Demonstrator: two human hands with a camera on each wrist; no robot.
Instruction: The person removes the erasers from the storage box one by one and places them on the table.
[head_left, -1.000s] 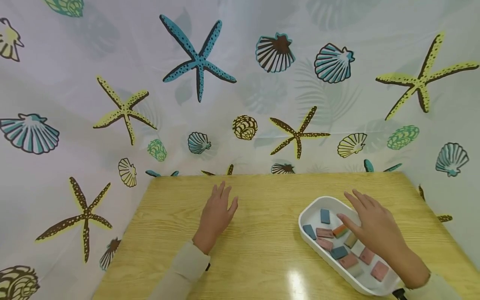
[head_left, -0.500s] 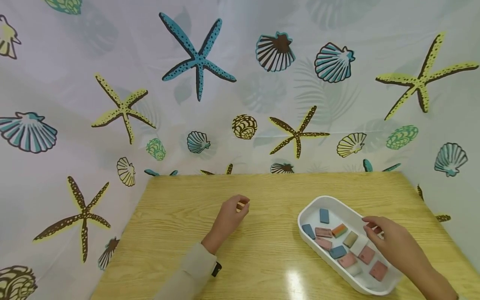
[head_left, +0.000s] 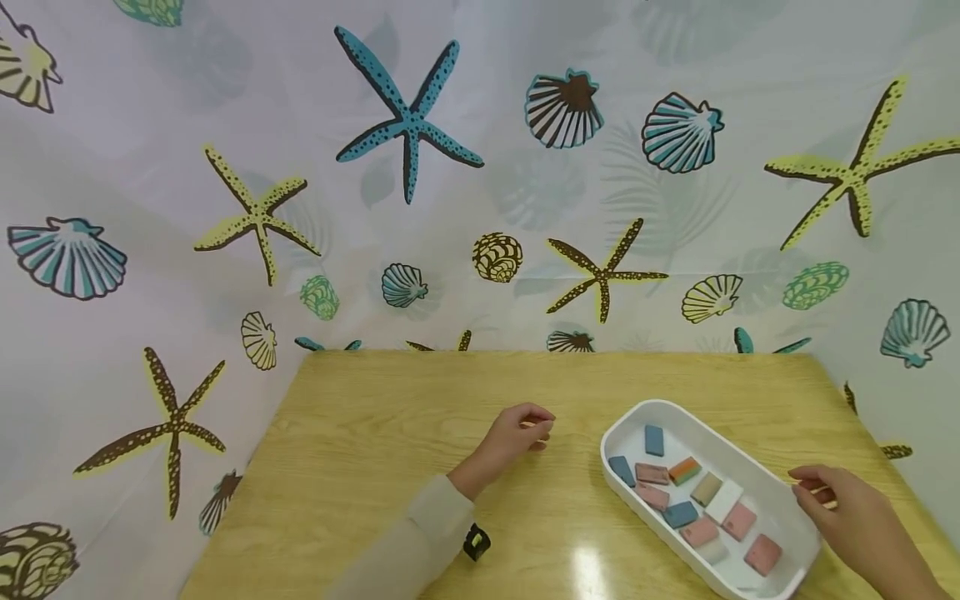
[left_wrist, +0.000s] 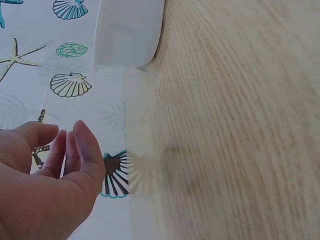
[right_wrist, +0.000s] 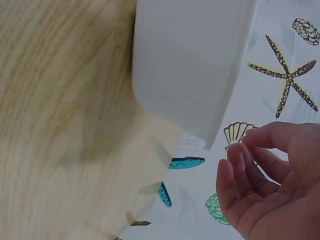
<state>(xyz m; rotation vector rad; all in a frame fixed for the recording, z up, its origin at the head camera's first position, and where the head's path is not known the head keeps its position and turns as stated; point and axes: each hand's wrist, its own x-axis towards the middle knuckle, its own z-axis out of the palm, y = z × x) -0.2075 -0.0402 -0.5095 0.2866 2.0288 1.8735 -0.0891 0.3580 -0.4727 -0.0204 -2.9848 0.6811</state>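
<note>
A white tray [head_left: 742, 454] stands on the right half of the table. Several small eraser-like blocks lie in it, among them a blue block [head_left: 654, 440], an orange and green block [head_left: 684, 471], a white block [head_left: 723, 502] and a red block [head_left: 763, 555]. Left of the tray, my left hand [head_left: 513, 440] hovers over the table with its fingers loosely bent and nothing between them. My right hand [head_left: 855, 508] is just beside the tray's right side, fingers loosely curled, also holding nothing. Both wrist views show bare fingertips with the tray's outer wall [right_wrist: 187, 65] beyond.
The wooden table [head_left: 390, 400] stretches to the left and behind the tray. A white cloth [head_left: 480, 183] printed with starfish and shells hangs at the back and along both sides. A black device [head_left: 476, 542] sits at the left wrist.
My left hand has moved right, toward the tray, and its straight fingers have bent. My right hand has drawn back from over the tray to its right side. The blocks lie as before.
</note>
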